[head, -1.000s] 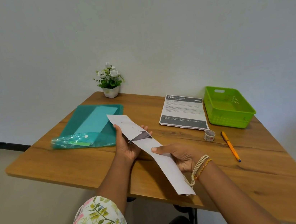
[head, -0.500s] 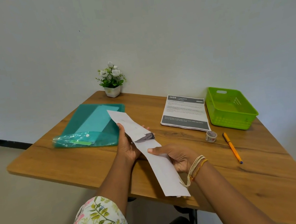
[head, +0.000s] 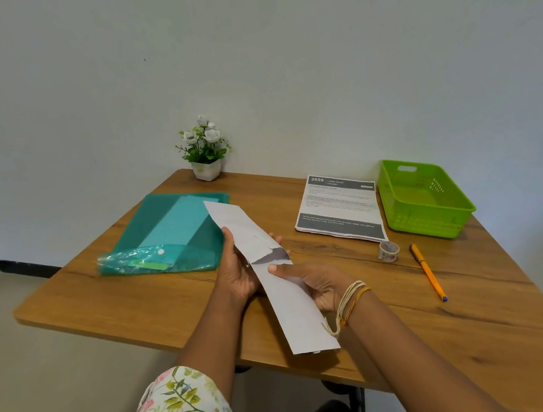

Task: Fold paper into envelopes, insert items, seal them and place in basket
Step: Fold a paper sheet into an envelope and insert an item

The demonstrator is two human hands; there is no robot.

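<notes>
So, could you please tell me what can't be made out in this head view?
- Small print on the printed sheet: too small.
- Left hand fingers: behind the folded paper.
- Teal folder contents: blurred by plastic.
- Green basket floor: partly hidden by its wall.

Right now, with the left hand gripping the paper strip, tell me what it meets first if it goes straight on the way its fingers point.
Probably the printed sheet: the left hand points across the folded paper strip toward it, though depth is unclear.
</notes>
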